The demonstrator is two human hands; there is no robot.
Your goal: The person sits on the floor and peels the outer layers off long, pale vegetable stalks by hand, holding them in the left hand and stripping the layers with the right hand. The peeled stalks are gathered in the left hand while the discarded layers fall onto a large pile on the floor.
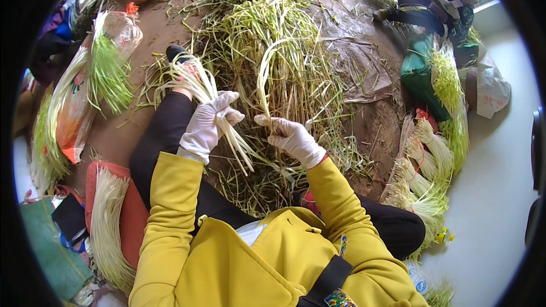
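Observation:
My left hand (pixel 209 120), in a thin white glove, grips a small bunch of blanched leafy stalks (pixel 200 83). Their white ends fan out beyond the fist and others stick out below it. To the right, my gloved right hand (pixel 294 135) pinches a few long pale stalks (pixel 263 81) between thumb and forefinger; they arch upward over the pile. A large heap of loose green and yellowish stalks (pixel 273 34) lies in front of me, browner near my hands.
Tied bundles of white stalks (pixel 420 162) lie along the right. On the left, one bundle (pixel 106 217) rests on red cloth, and green-tipped stalks (pixel 108 72) lie over a woven sack (pixel 81 115). A plastic sheet (pixel 362 66) covers some ground. Another person (pixel 439 8) sits at upper right.

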